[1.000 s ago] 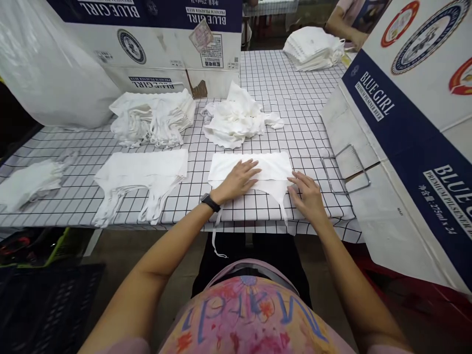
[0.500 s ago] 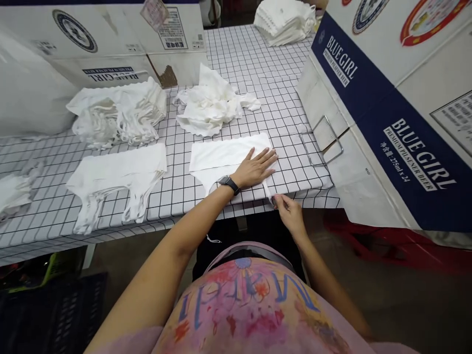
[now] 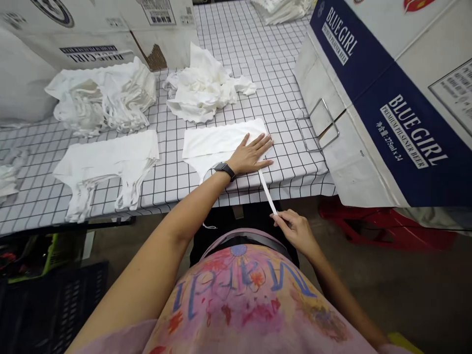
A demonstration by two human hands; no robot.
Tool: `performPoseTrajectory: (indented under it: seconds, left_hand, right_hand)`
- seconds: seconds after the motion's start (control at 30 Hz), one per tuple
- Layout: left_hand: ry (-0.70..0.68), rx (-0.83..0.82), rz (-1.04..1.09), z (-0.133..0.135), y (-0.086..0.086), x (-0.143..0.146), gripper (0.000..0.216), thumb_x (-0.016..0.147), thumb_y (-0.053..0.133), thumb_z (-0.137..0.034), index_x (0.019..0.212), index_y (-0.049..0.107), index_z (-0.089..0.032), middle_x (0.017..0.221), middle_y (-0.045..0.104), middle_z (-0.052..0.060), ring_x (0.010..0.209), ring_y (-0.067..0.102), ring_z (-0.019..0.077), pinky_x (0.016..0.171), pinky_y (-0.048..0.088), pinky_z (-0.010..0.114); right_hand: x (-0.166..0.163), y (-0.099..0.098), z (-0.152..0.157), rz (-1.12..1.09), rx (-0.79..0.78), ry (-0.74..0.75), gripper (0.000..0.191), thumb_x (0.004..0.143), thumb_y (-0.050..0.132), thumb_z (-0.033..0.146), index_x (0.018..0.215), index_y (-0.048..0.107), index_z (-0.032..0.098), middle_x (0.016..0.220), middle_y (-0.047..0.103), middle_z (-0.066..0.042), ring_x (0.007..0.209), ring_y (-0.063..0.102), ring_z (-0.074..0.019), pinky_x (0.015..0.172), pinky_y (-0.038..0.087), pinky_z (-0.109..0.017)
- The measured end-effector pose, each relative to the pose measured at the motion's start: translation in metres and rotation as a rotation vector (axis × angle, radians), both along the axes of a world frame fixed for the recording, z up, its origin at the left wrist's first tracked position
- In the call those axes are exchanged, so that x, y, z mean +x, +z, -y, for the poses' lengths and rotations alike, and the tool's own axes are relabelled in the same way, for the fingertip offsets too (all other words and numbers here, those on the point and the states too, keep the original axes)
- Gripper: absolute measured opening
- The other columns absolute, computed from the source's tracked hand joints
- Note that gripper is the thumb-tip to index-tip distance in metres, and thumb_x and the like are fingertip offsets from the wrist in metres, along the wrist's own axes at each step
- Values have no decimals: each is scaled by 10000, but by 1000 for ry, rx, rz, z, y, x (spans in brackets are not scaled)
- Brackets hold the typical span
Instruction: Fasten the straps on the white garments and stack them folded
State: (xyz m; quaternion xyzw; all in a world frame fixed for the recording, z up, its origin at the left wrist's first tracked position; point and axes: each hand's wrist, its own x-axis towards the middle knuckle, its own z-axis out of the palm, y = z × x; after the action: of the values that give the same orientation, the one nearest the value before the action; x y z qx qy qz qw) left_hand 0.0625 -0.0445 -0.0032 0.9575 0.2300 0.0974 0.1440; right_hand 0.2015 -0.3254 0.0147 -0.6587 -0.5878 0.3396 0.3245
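A white strappy garment point(image 3: 217, 140), like a camisole top, lies flat near the table's front edge. My left hand point(image 3: 252, 153), with a dark watch on its wrist, presses down on its right side, fingers spread. From under that hand a narrow white strap point(image 3: 267, 191) runs taut past the table edge. My right hand point(image 3: 293, 227) pinches the strap's lower end in front of my body. To the left, a neat stack of similar white garments point(image 3: 106, 160) lies with the straps toward me. Behind the flat garment sits a crumpled heap of white garments point(image 3: 206, 88).
A larger white garment pile point(image 3: 105, 96) stands at the back left, before a cardboard box point(image 3: 110, 34). On the right a blue and white beer carton point(image 3: 391, 108) carries a wire bracket point(image 3: 319, 128). Another white stack point(image 3: 282, 10) is at the far end. A red stool point(image 3: 365, 223) stands below.
My right hand has drawn the strap down and toward me, off the table edge, so more of it shows. My left hand stays flat on the garment. The view has tilted slightly downward.
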Motion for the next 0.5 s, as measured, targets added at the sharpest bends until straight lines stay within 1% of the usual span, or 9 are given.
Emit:
performPoseTrajectory:
  seconds: [0.07, 0.17, 0.23, 0.3, 0.33, 0.4, 0.47, 0.5]
  left_hand:
    - [-7, -4, 24, -2, -3, 1, 802, 997, 304, -753, 1664, 191, -323, 1749, 199, 29, 1629, 156, 309, 1307, -31, 632]
    - [-9, -17, 36, -4, -5, 2, 813, 986, 314, -767, 1663, 194, -333, 1750, 205, 22, 1630, 148, 314, 1306, -49, 625]
    - [-8, -30, 31, -5, -5, 2, 817, 982, 305, -776, 1662, 197, -335, 1748, 212, 23, 1630, 149, 313, 1305, -47, 623]
    - [-9, -42, 32, -5, -4, 2, 829, 977, 296, -787, 1661, 209, -327, 1746, 220, 31, 1629, 155, 318, 1304, -49, 623]
    - [-10, -47, 37, -5, -4, 1, 841, 972, 297, -796, 1661, 218, -320, 1744, 224, 38, 1628, 158, 324, 1303, -53, 623]
    - [-14, -54, 59, -6, -6, 1, 865, 958, 314, -813, 1658, 237, -309, 1740, 238, 54, 1625, 165, 335, 1298, -68, 628]
    - [-18, -65, 89, -7, -8, 2, 872, 950, 344, -817, 1652, 257, -308, 1734, 256, 63, 1624, 168, 342, 1291, -86, 638]
    - [-20, -75, 102, -7, -8, 2, 868, 947, 362, -815, 1648, 266, -312, 1731, 266, 62, 1623, 170, 344, 1286, -93, 644]
  right_hand:
    - [6, 6, 19, -8, -64, 28, 300, 1011, 564, 396, 910, 805, 249, 764, 764, -33, 752, 687, -220, 720, 504, -336]
    - [13, 16, 40, -40, -154, 33, 299, 1008, 570, 404, 918, 806, 243, 892, 803, -46, 829, 722, -225, 732, 516, -324]
    - [14, 26, 48, -78, -195, -21, 269, 998, 591, 410, 1028, 793, 235, 909, 808, -47, 835, 728, -222, 739, 522, -319]
    - [12, 37, 51, -150, -208, -100, 296, 980, 625, 415, 1168, 747, 221, 828, 796, -37, 773, 714, -208, 721, 525, -312]
    - [11, 44, 52, -200, -207, -130, 306, 966, 647, 420, 1175, 737, 215, 781, 784, -32, 739, 703, -200, 706, 525, -308]
    - [9, 55, 50, -322, -201, -160, 265, 941, 678, 432, 1062, 762, 211, 751, 778, -40, 701, 688, -188, 686, 528, -301]
    - [8, 63, 46, -478, -205, -175, 262, 930, 679, 446, 973, 792, 214, 793, 797, -63, 700, 695, -187, 684, 538, -305]
    - [8, 65, 43, -560, -209, -180, 275, 923, 680, 453, 988, 805, 217, 833, 809, -75, 715, 706, -192, 693, 547, -312]
